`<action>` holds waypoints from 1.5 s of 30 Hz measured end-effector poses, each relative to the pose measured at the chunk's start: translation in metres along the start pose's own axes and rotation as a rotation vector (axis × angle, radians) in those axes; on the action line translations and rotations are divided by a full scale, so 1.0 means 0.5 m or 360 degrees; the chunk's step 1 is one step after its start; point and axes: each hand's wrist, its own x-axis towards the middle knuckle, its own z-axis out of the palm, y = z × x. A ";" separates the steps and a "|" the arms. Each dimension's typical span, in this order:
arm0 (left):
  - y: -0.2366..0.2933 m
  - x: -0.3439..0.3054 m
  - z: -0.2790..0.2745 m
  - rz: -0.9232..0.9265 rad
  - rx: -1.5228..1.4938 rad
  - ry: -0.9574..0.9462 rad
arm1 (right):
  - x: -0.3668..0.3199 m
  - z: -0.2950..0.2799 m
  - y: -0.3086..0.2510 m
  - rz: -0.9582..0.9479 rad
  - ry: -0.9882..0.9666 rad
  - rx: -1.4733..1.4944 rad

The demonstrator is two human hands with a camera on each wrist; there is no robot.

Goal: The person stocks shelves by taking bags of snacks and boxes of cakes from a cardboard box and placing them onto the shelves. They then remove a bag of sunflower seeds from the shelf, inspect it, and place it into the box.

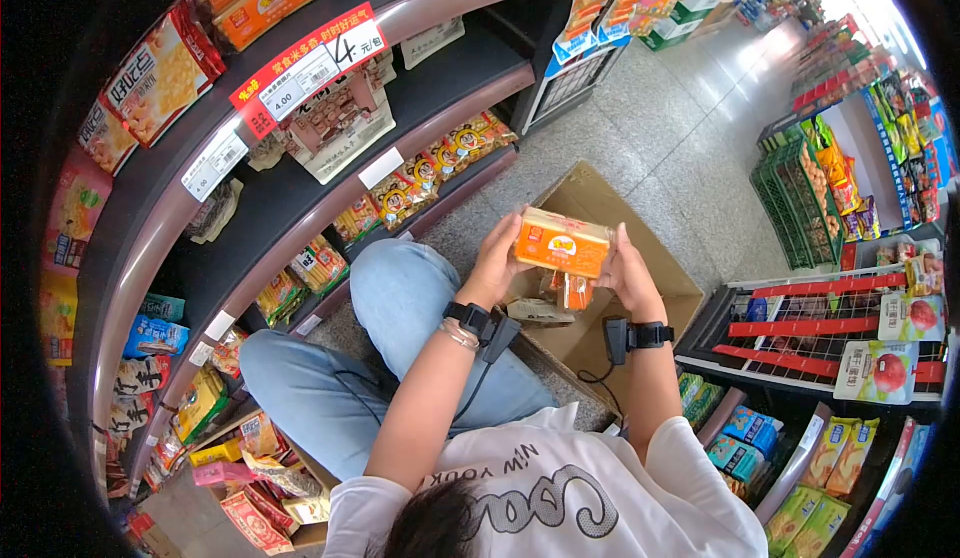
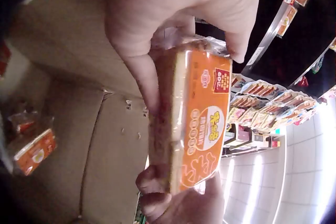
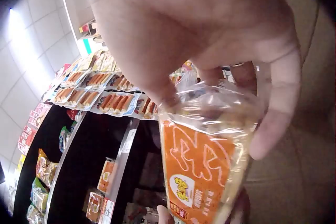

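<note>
Both hands hold up an orange snack pack (image 1: 563, 245) in clear wrapping, its orange label facing me. My left hand (image 1: 493, 263) grips one end, with fingers and thumb on opposite sides in the left wrist view. At the other end, my right hand (image 1: 632, 275) pinches the crinkled wrapper, as the right wrist view shows. Below the pack stands an open cardboard box (image 1: 655, 263). A similar orange pack (image 2: 37, 153) lies inside it. Near that, a pale packet (image 1: 540, 311) shows in the head view, partly hidden.
Stocked shelves (image 1: 440, 108) curve along the left, with a red price sign (image 1: 310, 68). Another box of mixed packets (image 1: 270, 478) sits behind at lower left. To the right are a green crate (image 1: 790, 198) and a low rack with red strips (image 1: 800, 328).
</note>
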 end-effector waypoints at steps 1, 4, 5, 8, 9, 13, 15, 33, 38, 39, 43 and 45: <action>-0.001 0.001 -0.002 0.0005 0.0000 -0.0015 | -0.007 0.003 -0.004 -0.0039 -0.0062 0.0076; 0.001 0.003 -0.002 0.0021 -0.0016 -0.0041 | -0.024 0.026 -0.016 -0.0229 -0.0096 -0.0086; 0.002 0.003 0.000 0.0025 -0.0029 -0.0039 | -0.027 0.032 -0.017 -0.0305 -0.0077 -0.0203; -0.004 0.003 0.006 0.0121 0.0093 -0.0020 | -0.017 0.031 -0.015 -0.0313 -0.0011 -0.0178; -0.003 0.002 0.009 0.0171 0.0160 -0.0009 | -0.009 0.028 -0.007 -0.0379 0.0050 -0.0201; -0.002 -0.005 0.013 0.0218 0.0154 0.0047 | 0.012 0.037 0.009 -0.0744 0.0295 -0.0241; -0.003 -0.007 0.010 0.0186 0.0202 -0.0011 | 0.019 0.056 0.017 -0.0900 0.0409 -0.0342; 0.012 -0.023 0.010 -0.0008 0.0019 -0.0228 | 0.019 0.094 0.006 -0.1181 0.0850 -0.1037; 0.012 -0.014 0.000 -0.0135 0.0076 -0.0220 | 0.019 0.055 -0.004 -0.0478 0.0388 -0.0044; 0.012 -0.014 -0.002 -0.0159 0.0082 -0.0217 | 0.020 0.051 0.002 -0.0486 0.0403 -0.0086; 0.004 -0.011 -0.008 -0.0165 0.0090 -0.0225 | 0.019 0.045 0.016 -0.0477 0.0402 -0.0049; -0.002 -0.012 -0.007 -0.0126 0.0098 -0.0242 | 0.020 0.056 0.017 -0.0558 0.0420 -0.0063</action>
